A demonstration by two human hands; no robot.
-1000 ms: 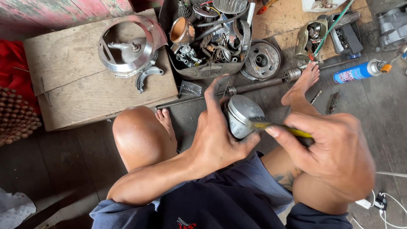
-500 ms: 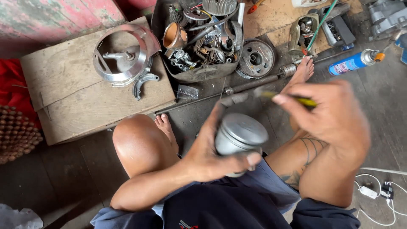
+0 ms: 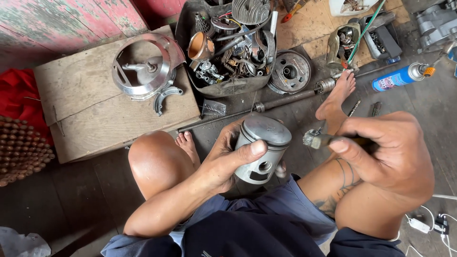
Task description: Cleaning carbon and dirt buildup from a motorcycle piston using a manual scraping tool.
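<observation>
My left hand (image 3: pixel 227 159) grips a grey metal piston (image 3: pixel 263 147) by its side, crown up, with the pin hole facing me, above my lap. My right hand (image 3: pixel 390 152) is closed on a small brush-like tool (image 3: pixel 318 139); its dirty tip points left, a short way right of the piston and apart from it. My bare knees and feet lie under both hands.
A wooden board (image 3: pixel 95 114) at left carries a shiny round metal housing (image 3: pixel 143 66). A dark tray (image 3: pixel 228 47) full of engine parts sits at top centre, a brake drum (image 3: pixel 289 72) beside it. A long steel shaft (image 3: pixel 266 104), a blue spray can (image 3: pixel 397 78).
My left hand has turned the piston upright and lowered it slightly. My right hand came back down from the upper right and now holds the tool's tip beside the piston.
</observation>
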